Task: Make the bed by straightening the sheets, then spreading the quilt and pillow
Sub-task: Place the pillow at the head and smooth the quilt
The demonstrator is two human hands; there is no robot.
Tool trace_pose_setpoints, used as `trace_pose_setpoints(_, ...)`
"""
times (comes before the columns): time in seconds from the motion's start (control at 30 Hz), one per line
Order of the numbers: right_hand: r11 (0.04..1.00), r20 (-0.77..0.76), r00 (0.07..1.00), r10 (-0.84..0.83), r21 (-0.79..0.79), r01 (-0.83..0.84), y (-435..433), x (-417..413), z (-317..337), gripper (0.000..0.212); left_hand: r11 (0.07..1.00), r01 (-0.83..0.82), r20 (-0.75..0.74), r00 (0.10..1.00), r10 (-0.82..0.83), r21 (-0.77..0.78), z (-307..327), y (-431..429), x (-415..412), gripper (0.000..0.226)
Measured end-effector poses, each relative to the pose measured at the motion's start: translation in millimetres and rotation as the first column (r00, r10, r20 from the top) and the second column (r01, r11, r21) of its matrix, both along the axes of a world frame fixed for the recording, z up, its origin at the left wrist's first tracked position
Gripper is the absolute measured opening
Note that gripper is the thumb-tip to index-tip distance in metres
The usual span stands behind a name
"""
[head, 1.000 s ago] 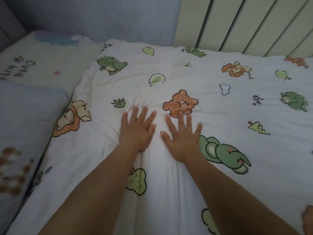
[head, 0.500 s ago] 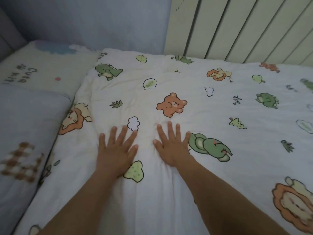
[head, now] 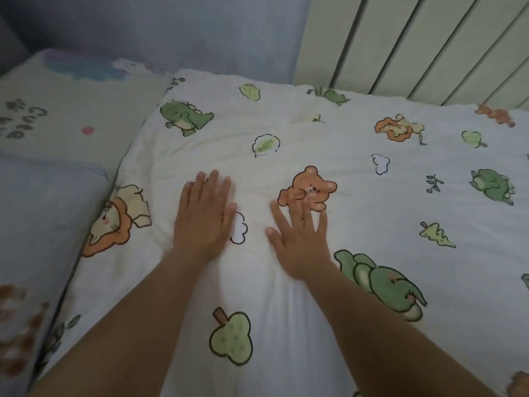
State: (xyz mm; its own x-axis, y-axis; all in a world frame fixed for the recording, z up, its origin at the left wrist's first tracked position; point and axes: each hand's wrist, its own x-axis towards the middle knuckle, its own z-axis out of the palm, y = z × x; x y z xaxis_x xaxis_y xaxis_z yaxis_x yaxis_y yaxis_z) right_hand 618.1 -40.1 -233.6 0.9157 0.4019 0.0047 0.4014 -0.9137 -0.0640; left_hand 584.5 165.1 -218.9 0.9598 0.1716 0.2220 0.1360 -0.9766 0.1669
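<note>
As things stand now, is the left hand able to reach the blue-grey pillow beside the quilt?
Probably yes. The left hand lies flat on the quilt, holding nothing, and the blue-grey pillow lies to its left with only open quilt between them.

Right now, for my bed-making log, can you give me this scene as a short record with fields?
surface: white quilt printed with cartoon animals, spread over the bed
left: left hand flat on the quilt, fingers straight and close together
right: right hand flat on the quilt, fingers spread, tips over the orange bear print
creases: shallow wrinkles around the hands
beside: blue-grey pillow along the quilt's left edge
stage: quilt laid out, hands pressing it flat
</note>
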Motion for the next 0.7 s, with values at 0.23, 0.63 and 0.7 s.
trace_pose_setpoints(0.23,0.999,-0.006,0.999,0.033,0.006,-0.033,-2,10,-3,0.060,0.998,-0.028,-0.119,0.993,0.021,-0.060,-8,10,70,0.065)
trace_pose_setpoints(0.63,0.998,-0.075,0.996,0.039,-0.040,-0.043,-3,9,-2,0.065,0.999,-0.032,-0.197,0.980,0.034,0.010,-19,4,69,0.059)
trace_pose_setpoints(0.7,0.999,-0.078,0.996,0.040,-0.026,-0.042,-3,12,-1,0.065,1.000,-0.028,-0.188,0.982,0.029,0.011,-18,4,72,0.059)
